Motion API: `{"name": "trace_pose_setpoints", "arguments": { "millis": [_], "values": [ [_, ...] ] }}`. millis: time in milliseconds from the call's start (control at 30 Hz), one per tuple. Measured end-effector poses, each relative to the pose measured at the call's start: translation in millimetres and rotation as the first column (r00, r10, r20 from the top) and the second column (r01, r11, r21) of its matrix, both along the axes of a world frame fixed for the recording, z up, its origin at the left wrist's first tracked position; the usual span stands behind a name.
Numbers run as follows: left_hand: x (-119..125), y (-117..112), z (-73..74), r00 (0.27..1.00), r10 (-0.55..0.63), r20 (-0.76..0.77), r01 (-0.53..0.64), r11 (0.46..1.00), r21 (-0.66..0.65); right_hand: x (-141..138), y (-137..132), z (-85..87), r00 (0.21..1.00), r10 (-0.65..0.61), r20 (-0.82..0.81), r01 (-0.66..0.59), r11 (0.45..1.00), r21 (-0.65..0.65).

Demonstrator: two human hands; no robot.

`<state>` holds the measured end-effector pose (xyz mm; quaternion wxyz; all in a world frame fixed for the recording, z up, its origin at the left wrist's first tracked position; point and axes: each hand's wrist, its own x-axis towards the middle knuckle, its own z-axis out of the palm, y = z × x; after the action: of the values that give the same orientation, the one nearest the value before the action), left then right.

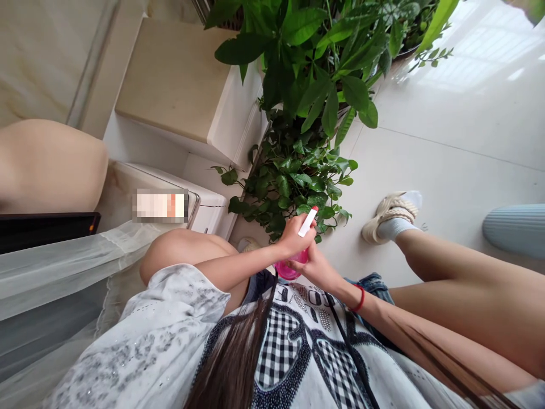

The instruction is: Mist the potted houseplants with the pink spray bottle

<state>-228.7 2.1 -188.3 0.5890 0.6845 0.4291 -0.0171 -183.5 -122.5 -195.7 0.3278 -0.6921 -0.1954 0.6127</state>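
Low in front of my body is a pink see-through spray bottle (290, 266) with a white spray head (308, 222) and a red nozzle tip. My left hand (294, 234) is closed around the upper part, just under the white head. Lower down, the fingers of my right hand (314, 262) wrap the pink body; a red cord circles that wrist. Both hands partly cover the bottle. Right beyond the nozzle hang the green leaves of a trailing plant (293, 182).
A larger leafy plant (323, 62) rises behind the trailing one. White cabinets with a beige top (174, 74) stand at left, near a sheer curtain (76, 272). A light-blue ribbed object (515, 230) is at far right on the pale tiled floor (460, 170).
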Motion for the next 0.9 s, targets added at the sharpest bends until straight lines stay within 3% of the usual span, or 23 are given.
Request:
{"name": "trace_pose_setpoints", "arguments": {
  "millis": [133, 267, 400, 533, 667, 900],
  "values": [
    [-2, -2, -2.6, 0.994, -0.092, 0.06, 0.097, 0.991, -0.088, -3, -4, -4.0, 1.0, -0.002, -0.019, 0.002, 1.0, 0.012],
    [-3, -6, -4.5, 0.981, -0.19, 0.033, 0.192, 0.979, -0.066, -9, -9, -6.5, 0.999, -0.013, -0.045, 0.016, 0.998, 0.057],
    [-6, -9, -4.1, 0.982, -0.181, -0.055, 0.178, 0.983, -0.049, -10, -13, -4.4, 0.998, 0.013, -0.053, -0.012, 1.0, 0.012],
    [-10, -11, -4.1, 0.992, -0.123, 0.028, 0.125, 0.99, -0.06, -8, -12, -2.2, 0.999, 0.03, -0.045, -0.029, 1.0, 0.005],
    [-12, -10, -3.8, 0.986, -0.147, 0.082, 0.153, 0.985, -0.074, -9, -9, -1.4, 0.999, 0.016, -0.037, -0.014, 0.998, 0.061],
    [-24, -16, 0.7, 0.994, -0.1, -0.054, 0.099, 0.995, -0.024, -13, -14, 5.9, 0.988, 0.116, -0.101, -0.115, 0.993, 0.02]
  ]
}}
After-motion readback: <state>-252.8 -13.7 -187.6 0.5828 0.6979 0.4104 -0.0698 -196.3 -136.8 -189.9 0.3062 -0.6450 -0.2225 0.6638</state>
